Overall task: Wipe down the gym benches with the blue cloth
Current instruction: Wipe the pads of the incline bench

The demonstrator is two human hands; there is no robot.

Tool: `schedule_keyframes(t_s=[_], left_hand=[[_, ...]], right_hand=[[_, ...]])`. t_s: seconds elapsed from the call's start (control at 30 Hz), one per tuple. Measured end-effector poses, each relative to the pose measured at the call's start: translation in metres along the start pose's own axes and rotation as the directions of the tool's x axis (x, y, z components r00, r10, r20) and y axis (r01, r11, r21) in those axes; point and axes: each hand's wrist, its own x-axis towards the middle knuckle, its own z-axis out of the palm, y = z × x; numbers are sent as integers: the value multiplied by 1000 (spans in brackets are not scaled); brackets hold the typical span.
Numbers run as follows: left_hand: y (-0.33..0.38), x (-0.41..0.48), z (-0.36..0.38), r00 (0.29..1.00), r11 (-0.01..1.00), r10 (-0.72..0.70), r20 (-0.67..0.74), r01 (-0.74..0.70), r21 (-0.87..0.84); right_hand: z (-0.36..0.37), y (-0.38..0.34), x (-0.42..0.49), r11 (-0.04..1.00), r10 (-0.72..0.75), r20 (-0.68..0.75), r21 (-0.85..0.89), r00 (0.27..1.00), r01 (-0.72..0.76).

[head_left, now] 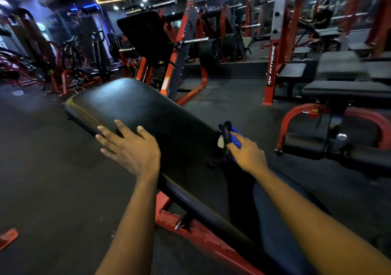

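1. Across the middle of the view, a black padded bench (pixel 148 109) is seen, its long axis running from near right to far left, away from the person.
2. The left hand (pixel 129 147) is laid open on the pad's left edge, fingers spread and straight, nothing held.
3. The cloth (pixel 237 137) is gripped, bunched, in the right hand (pixel 247 154) and is pressed to the pad's right edge, just beside a black strap (pixel 226 139) and a pale worn spot.
4. The two hands are set on opposite edges, at about the same point along the pad's length, with the pad's full width between them.
5. Most of the pad's top is judged to lie left of and beyond the cloth, so the next stroke is likely called for across the width toward the left hand, or up the long axis toward the far end.
6. The strap may be snagged by the cloth if it is not cleared.
7. A second bench (pixel 347 88) is seen well apart, to the right.
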Motion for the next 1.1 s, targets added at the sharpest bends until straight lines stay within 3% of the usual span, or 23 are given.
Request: schedule_keyframes(t_s=[0.13, 0.3, 0.47, 0.67, 0.8, 0.97, 1.03, 1.1], left_hand=[[8, -40, 6, 995, 994, 88, 47, -91, 67], [12, -86, 18, 985, 972, 138, 103, -154, 179], [21, -122, 23, 993, 962, 75, 90, -95, 254], [31, -180, 29, 998, 958, -5, 60, -12, 287], [38, -196, 33, 998, 939, -15, 62, -7, 344], [39, -192, 29, 999, 926, -10, 49, -9, 378], [41, -192, 27, 998, 923, 4, 60, -26, 383], [41, -193, 28, 997, 923, -1, 71, -26, 384]], right_hand=[[-24, 51, -16, 974, 195, 98, 100, 976, -205], [-48, 115, -34, 934, 308, 162, 137, 938, -330], [-59, 175, -44, 864, 421, 250, 180, 872, -470], [-60, 189, -36, 851, 321, 408, 273, 855, -449], [-64, 206, -57, 782, 379, 336, 382, 862, -492], [-50, 218, -74, 759, 515, 134, 388, 847, -523], [-54, 217, -69, 719, 550, 181, 394, 816, -572], [-60, 223, -63, 617, 541, 320, 477, 777, -626]])
